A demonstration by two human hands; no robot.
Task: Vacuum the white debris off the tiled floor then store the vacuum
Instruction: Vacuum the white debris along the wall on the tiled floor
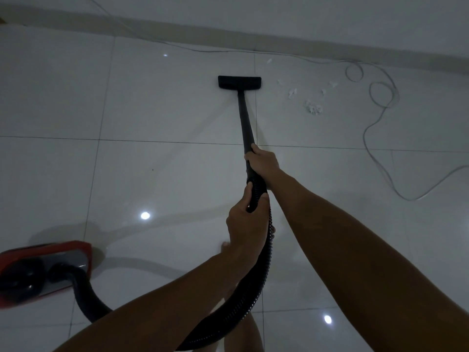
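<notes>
Two hands on one black vacuum wand (244, 118): right hand (261, 163) wrapped round the wand, left hand (245, 222) gripping the ribbed hose (256, 283). Floor head (239, 82) at 12 o'clock. White debris (313, 107) at 2 o'clock. Red vacuum body (38, 270) at 8 o'clock.

Glossy, smooth tiled floor (157, 174), polished enough to throw back bright ceiling-light spots, with thin dark grout lines across it. The wand (244, 118) and floor head (239, 82) look like matt black plastic, the hose (261, 262) ribbed black with a faint sheen. The vacuum body (43, 270) shows shiny red and silvery plastic, and the white debris (313, 107) looks soft and fluffy.
</notes>
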